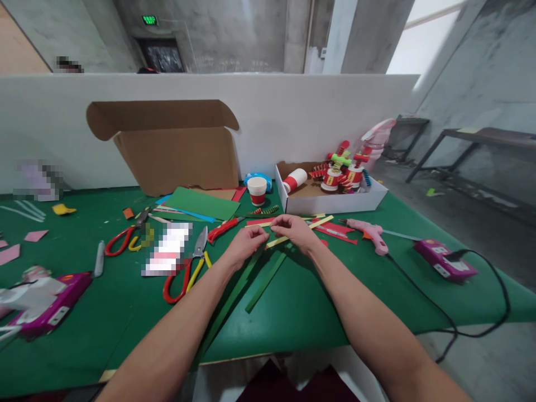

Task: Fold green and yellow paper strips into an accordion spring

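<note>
Between the right forearm (360, 318) and pink plastic glue gun (368, 230), a hand could pass over the green desk (368, 273). An upright brown cardboard box (180, 159) and low white cardboard box (339, 205) block parts of the far edge; a thick black cord (508, 305) loops by the near right corner.

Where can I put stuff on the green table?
Left: between the purple power strip and nearer red-handled scissors. Right: between the right forearm and pink glue gun. It's crowded around the left hand and right hand, with paper strips.
</note>
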Tool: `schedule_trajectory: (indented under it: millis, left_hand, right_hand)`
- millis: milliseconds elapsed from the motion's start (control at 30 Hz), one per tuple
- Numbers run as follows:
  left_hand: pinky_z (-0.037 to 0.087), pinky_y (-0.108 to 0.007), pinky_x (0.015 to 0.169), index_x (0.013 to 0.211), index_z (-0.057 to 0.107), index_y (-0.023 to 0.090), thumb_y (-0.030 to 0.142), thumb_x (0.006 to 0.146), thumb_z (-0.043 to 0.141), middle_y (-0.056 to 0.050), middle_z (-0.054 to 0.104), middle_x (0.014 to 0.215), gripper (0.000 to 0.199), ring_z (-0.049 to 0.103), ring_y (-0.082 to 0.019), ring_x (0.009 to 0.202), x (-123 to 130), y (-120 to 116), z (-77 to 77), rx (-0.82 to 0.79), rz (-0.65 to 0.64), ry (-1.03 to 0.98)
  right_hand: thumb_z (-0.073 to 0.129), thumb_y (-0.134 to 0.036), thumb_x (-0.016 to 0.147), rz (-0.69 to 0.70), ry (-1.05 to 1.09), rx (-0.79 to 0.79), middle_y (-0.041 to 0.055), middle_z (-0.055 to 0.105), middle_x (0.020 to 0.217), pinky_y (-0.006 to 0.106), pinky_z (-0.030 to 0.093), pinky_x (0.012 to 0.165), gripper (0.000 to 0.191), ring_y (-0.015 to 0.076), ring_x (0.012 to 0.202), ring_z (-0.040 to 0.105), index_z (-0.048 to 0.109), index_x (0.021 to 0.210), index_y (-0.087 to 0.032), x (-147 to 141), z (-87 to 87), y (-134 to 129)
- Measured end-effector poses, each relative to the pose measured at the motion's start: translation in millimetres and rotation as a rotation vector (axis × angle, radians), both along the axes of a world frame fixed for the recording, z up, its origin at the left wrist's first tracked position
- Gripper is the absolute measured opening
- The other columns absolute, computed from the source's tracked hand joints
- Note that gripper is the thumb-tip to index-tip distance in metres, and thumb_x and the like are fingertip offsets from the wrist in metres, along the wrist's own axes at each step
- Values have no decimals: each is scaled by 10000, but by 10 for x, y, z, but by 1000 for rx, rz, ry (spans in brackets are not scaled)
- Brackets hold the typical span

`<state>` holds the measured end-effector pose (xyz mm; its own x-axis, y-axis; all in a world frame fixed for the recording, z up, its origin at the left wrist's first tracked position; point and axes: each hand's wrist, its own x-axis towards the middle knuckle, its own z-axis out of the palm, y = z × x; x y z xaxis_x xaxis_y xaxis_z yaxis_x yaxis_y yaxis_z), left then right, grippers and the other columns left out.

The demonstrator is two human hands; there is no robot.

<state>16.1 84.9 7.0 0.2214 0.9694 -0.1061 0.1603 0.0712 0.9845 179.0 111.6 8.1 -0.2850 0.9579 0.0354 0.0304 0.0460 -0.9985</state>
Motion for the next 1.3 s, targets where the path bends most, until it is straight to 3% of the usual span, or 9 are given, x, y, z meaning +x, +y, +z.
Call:
schedule_trajectory:
  millis: [133, 333, 467, 600, 833, 1300]
  left_hand:
    - [211, -189, 423, 632, 514, 174, 398, 666, 635, 49, 541, 498, 256, 358, -58, 411, -18, 11, -8, 11, -16, 6]
    - [214, -189, 430, 639, 508, 176, 421, 663, 646, 47, 543, 490, 282, 335, -56, 408, -24, 33, -49, 6, 23, -12]
    - [221, -188, 425, 642, 511, 176, 427, 664, 655, 56, 524, 484, 291, 350, -59, 412, -19, 39, -56, 22, 34, -27]
    - [245, -180, 424, 633, 506, 175, 385, 685, 644, 61, 512, 472, 257, 389, -62, 419, -1, 25, -27, 24, 18, 0]
    - [286, -169, 374, 635, 491, 184, 380, 710, 641, 70, 481, 443, 258, 435, -67, 376, 16, -19, 9, -27, -90, 29]
    - [283, -154, 355, 588, 462, 186, 356, 693, 649, 89, 428, 405, 274, 400, -49, 343, 26, -33, 33, -14, -72, 38]
  right_hand:
    - [749, -348, 631, -30, -2, -12, -27, 608, 676, 273, 458, 657, 221, 108, 617, 531, 630, 716, -182, -6, -10, 17]
    - [763, -451, 614, -188, 127, -100, -54, 533, 601, 266, 461, 642, 328, 92, 560, 501, 594, 705, -185, -11, -76, 83]
    - [712, -521, 668, -113, 58, -131, -27, 565, 636, 257, 432, 592, 364, 91, 552, 494, 612, 685, -171, -26, -83, 64]
    - [733, -446, 661, -30, -36, -26, -33, 569, 623, 258, 411, 596, 289, 101, 577, 489, 634, 697, -176, -27, -61, 16]
    - [764, -374, 606, -62, 36, -15, -29, 595, 672, 268, 426, 636, 240, 108, 623, 502, 635, 694, -191, -28, -54, 14]
    - [798, -373, 561, -75, 107, -52, -22, 611, 686, 278, 455, 672, 286, 114, 653, 522, 627, 699, -190, -29, -73, 18]
